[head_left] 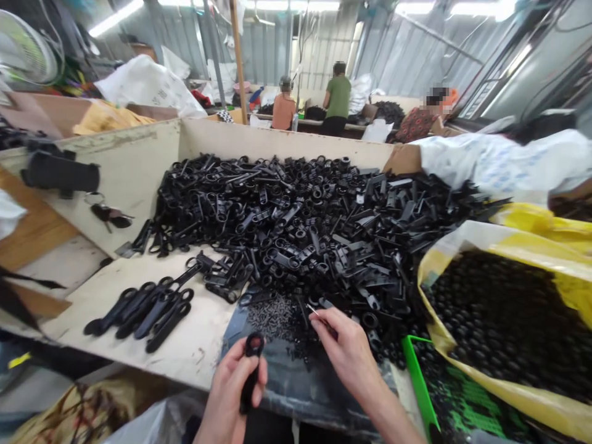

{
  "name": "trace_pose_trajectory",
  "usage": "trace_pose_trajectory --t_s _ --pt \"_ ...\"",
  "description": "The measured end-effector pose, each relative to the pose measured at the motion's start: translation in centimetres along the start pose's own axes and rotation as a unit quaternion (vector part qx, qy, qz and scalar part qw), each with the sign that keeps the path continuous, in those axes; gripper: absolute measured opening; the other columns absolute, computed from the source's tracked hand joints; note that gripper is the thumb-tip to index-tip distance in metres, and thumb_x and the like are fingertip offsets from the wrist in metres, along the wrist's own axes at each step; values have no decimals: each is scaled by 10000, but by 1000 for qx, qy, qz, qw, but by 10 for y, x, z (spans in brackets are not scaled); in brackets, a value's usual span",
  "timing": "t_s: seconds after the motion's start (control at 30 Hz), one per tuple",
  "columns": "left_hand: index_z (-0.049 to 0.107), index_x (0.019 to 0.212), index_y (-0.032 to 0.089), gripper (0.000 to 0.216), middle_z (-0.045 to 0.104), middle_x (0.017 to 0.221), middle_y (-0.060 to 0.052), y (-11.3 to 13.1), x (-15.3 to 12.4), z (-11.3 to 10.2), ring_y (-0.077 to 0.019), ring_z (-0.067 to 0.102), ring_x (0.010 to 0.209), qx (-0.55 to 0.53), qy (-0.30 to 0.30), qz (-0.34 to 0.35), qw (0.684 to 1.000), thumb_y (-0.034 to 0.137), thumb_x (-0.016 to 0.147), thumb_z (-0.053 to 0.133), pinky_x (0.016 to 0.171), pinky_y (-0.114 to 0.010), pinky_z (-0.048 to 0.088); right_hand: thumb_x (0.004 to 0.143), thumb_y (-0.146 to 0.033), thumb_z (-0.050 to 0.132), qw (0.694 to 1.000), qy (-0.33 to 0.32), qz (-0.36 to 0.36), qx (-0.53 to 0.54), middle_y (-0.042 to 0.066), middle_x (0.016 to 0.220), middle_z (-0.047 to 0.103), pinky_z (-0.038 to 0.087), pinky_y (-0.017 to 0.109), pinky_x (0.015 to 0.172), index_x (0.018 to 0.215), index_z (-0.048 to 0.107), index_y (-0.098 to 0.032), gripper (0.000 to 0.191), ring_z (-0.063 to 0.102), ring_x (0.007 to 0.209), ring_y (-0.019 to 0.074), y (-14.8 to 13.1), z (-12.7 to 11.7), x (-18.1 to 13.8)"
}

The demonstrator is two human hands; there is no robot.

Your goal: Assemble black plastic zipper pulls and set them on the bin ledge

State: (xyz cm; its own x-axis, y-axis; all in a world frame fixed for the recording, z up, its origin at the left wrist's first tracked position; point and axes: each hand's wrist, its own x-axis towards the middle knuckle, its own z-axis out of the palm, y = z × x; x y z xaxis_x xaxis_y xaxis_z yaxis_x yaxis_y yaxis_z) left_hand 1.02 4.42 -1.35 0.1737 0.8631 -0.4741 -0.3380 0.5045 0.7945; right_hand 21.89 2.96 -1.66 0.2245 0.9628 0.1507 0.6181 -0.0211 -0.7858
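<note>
My left hand (234, 379) is closed around a black plastic handle with a ring end (250, 388), the ring pointing up and away from me. In my right hand (346, 345) is a slim tool with a shiny metal tip (313, 309); the fingers pinch it and hide most of it. Its tip is over the edge of a heap of small grey screw-like pieces (272, 316), which lies on a dark sheet (287, 379) between and beyond my hands. Several similar black handles (150, 311) lie side by side on the pale board to the left.
A large heap of black plastic parts (287, 216) fills the walled bench. On the right are a yellow-white bag of small round black pieces (504, 308) and a green tray (419, 382). Keys (111, 216) hang at the left wall. Several people work far back.
</note>
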Motion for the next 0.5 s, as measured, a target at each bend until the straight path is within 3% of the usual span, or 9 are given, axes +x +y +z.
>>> trace_pose_trajectory --t_s 0.1,0.17,0.23,0.37,0.5 --pt "641 913 158 321 588 526 49 6 2 -2 -35 385 389 -5 1 9 1000 373 723 783 452 -161 275 942 -516 598 986 5 88 139 38 793 708 485 235 600 925 743 -196 352 629 674 163 -2 3 -17" --pt "656 915 151 333 592 522 45 10 2 -2 -31 380 383 -11 -6 9 1000 373 710 796 440 -159 266 827 -612 723 941 -5 182 284 5 690 632 363 188 450 903 743 -179 440 486 520 100 -4 9 -33" --pt "665 914 146 324 583 512 49 12 2 -1 -25 364 374 -20 -12 -2 1000 355 706 797 428 -157 246 722 -655 805 888 -20 246 388 -34 623 543 228 164 396 881 736 -167 518 317 445 44 -7 16 -47" --pt "654 892 153 285 570 513 64 11 5 3 -24 352 375 -71 6 -21 997 313 704 795 426 -160 265 696 -637 845 824 -46 276 493 -93 527 416 189 155 396 855 700 -160 523 204 408 15 -15 31 -64" --pt "629 1003 198 416 677 688 33 4 4 14 -66 521 504 -125 48 11 991 304 679 867 505 -169 386 709 -607 852 783 -101 266 553 -128 459 315 247 158 386 810 667 -173 482 209 379 27 -22 48 -66"
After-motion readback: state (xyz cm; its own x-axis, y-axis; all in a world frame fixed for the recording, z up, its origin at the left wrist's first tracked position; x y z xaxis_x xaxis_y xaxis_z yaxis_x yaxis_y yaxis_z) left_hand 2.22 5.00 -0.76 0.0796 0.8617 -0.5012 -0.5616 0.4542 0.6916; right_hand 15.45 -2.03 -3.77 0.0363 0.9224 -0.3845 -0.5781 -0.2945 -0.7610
